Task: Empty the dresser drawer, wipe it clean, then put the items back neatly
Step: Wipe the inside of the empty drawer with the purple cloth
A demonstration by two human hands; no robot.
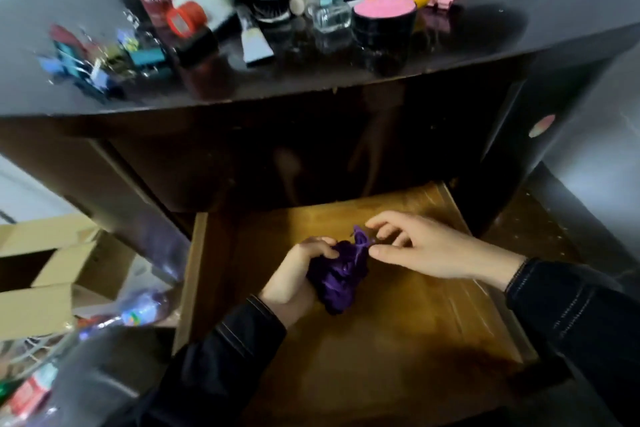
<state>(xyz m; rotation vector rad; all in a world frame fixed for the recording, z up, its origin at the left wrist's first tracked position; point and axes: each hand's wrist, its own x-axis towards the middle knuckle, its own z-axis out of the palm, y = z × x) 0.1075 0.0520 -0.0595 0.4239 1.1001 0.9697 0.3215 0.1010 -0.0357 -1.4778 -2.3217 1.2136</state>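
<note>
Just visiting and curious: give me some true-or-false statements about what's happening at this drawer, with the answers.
1. The left hand holds a purple cloth. True.
2. The drawer is packed with items. False: only the cloth and the hands show in it.
3. Coloured binder clips lie on the dresser top. True.
4. The right hand rests on the dresser top. False: it is over the drawer, fingertips at the cloth.

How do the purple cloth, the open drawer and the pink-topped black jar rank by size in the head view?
1. open drawer
2. purple cloth
3. pink-topped black jar; farther from camera, so unsure against the cloth
</note>
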